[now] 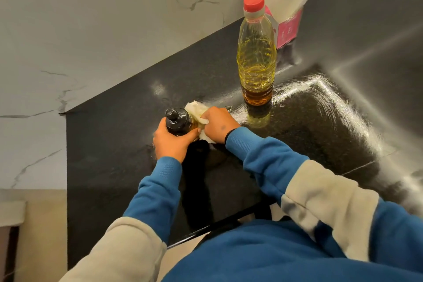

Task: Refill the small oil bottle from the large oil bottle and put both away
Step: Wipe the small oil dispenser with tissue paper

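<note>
The left hand [172,142] fingers curl around the small oil bottle [180,122] while right hand [218,124] fingers press a tissue [197,114] against it.

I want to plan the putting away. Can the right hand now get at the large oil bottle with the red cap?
Probably yes: the large oil bottle stands uncovered just beyond the right hand, nothing between, but that hand first must release its tissue.

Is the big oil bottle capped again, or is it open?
Capped. The large oil bottle stands upright on the dark counter with its red cap seated on the neck, apart from both hands.
</note>
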Demonstrator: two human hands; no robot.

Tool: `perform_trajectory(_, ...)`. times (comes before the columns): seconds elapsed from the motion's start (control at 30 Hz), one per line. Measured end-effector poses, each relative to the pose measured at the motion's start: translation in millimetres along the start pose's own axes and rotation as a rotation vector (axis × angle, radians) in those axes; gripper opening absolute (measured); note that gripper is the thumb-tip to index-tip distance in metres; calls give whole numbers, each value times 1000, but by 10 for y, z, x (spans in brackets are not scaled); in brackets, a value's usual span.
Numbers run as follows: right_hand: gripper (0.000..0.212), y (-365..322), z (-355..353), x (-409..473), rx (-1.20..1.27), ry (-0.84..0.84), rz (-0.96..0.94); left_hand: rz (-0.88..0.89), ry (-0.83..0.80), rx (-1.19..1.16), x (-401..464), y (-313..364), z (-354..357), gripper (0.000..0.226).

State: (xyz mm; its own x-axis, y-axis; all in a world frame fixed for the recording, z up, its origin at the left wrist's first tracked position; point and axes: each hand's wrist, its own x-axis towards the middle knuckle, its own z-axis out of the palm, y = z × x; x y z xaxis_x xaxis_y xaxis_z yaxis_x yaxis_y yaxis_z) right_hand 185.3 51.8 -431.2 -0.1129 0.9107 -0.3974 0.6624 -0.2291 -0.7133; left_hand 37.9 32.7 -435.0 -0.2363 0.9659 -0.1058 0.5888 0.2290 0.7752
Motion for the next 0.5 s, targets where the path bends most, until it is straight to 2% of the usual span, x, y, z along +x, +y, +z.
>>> perform_trajectory(0.07, 11, -12, -41, -36, 49, 1, -2, -9, 9, -23, 18, -3, 7, 50)
perform_trajectory(0.13, 35, 1, -67, -78, 134, 40, -10, -12, 18, -45, 16, 25, -6, 49)
perform_trajectory(0.2, 42, -20, -98, -142, 267, 108, -29, -12, 47, -110, 0, 84, -45, 48)
perform_trajectory(0.4, 25, -204, -195, -316, 671, 464, -197, 20, 109, -551, -78, 638, -302, 44)
perform_trajectory(0.5, 34, -395, -259, -401, 899, 449, -334, 17, 98, -688, -129, 972, -417, 57)
